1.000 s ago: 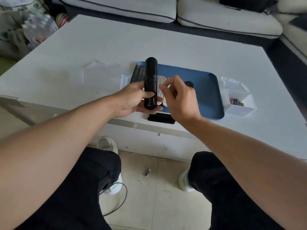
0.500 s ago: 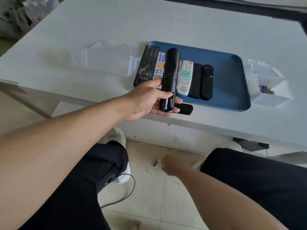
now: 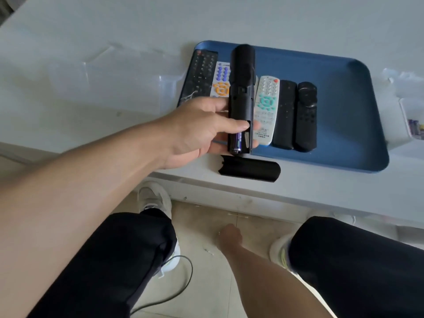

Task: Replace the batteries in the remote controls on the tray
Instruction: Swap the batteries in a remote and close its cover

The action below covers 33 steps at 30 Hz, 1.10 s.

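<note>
- The left hand's point(image 3: 202, 131) fingers are curling round the black remote point(image 3: 241, 99), thumb lying across its open battery bay, holding it back-up over the near left part of the tray point(image 3: 358, 143)
- The right hand point(image 3: 230, 236) is reaching down to the floor point(image 3: 202, 228) between the knees; its fingers are looking bunched, but I cannot tell whether they are pinching anything, since whatever is there is too small to make out
- One purple battery point(image 3: 237, 143) is sitting in the bay with the slot beside it showing bare, so the bay is looking half filled; tilting the near end down could be letting that cell slide out toward the table edge
- The head is leaning down toward the floor, so the left hand is probably working unwatched; the remote could be drifting, tipping, or knocking the white remote point(image 3: 266, 111) just beside it
- The cover point(image 3: 250, 169) is lying on the table point(image 3: 91, 125) close to its near edge, just below the held remote; a brush from the left wrist or the rising right arm could be sending it to the floor
- Fresh cells are showing in the white box point(image 3: 413, 125) right of the tray; a cell fetched from the floor may be a spent one, and mixing it in would be spoiling the swap
- Four more remotes are lying on the tray, face up; whether their cells are done cannot be told
</note>
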Available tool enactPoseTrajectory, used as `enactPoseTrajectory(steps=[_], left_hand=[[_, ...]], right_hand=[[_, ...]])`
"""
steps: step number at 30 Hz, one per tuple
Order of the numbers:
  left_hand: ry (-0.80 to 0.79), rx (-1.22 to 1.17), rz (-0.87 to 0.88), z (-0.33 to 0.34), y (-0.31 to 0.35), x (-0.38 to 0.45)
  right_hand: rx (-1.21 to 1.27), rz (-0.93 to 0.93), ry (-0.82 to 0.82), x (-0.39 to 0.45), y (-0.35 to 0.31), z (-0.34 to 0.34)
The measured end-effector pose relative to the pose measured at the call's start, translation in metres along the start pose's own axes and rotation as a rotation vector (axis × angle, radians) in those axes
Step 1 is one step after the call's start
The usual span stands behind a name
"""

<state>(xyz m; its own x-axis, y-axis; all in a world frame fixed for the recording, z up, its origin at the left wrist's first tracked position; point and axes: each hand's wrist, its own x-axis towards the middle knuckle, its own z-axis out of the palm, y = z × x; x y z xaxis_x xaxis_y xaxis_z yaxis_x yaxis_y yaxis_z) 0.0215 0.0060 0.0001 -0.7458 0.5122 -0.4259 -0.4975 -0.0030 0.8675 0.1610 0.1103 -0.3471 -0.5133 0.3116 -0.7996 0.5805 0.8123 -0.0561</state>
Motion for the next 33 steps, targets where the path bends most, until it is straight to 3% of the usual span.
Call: enactPoseTrajectory(steps=[6,13,19,24,26,29,31,33], left_hand=[[0.034,-0.002,0.011,0.004,0.002,0.004],[0.065,0.06,0.08,0.018,0.011,-0.006],[0.14,0.081,0.136,0.027,0.027,-0.033],[0.128,0.1,0.163,0.03,0.029,-0.047],[0.106,0.123,0.175,0.028,0.033,-0.047],[0.104,0.104,0.157,0.028,0.035,-0.043],[0.122,0.068,0.162,0.027,0.036,-0.037],[0.129,0.018,0.168,0.026,0.036,-0.033]], right_hand=[[0.025,-0.065,-0.145,-0.017,-0.003,-0.008],[-0.246,-0.436,-0.393,-0.084,-0.018,-0.071],[-0.533,-0.761,-0.265,-0.204,-0.023,-0.187],[-0.004,-0.873,-0.399,-0.289,0.0,-0.306],[0.268,-0.946,-0.261,-0.301,0.006,-0.34],[0.622,-1.038,0.161,-0.289,0.007,-0.359],[0.643,-1.061,0.387,-0.275,0.004,-0.359],[0.597,-1.073,0.493,-0.266,0.001,-0.357]])
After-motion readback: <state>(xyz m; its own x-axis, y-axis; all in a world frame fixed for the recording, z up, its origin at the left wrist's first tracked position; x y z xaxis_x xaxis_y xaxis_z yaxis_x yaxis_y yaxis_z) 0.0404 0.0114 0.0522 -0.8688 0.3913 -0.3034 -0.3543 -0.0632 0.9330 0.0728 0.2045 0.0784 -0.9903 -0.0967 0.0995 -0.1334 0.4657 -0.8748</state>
